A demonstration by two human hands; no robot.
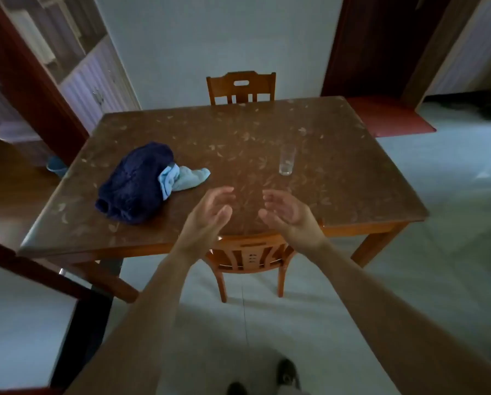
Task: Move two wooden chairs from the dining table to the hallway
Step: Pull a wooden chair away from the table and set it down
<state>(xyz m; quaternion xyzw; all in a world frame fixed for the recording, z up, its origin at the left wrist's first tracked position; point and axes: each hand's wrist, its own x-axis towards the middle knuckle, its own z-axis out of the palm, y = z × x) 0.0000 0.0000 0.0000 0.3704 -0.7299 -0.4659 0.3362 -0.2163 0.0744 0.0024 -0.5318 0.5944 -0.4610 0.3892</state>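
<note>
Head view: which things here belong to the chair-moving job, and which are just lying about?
Belongs to the job:
near chair, tucked under the dining table
far chair, at the opposite side
left hand and right hand, both open, touching nothing

Just lying about:
dark blue cloth
light blue cloth beside it
empty-looking glass

The table top [309,178] is dark brown, scattered all over with pale leaf-like flecks; its frame and legs are a warmer orange-brown wood; the near chair [248,258] and the far chair [241,88] share that same honey-orange wood; a bundled cloth [133,183] is deep navy blue, and the smaller cloth [181,178] against it is light sky blue; the glass [286,160] is clear; the floor [438,252] is pale grey-green tile; the mat [392,118] is dull red; the wall [210,38] is whitish.
</note>
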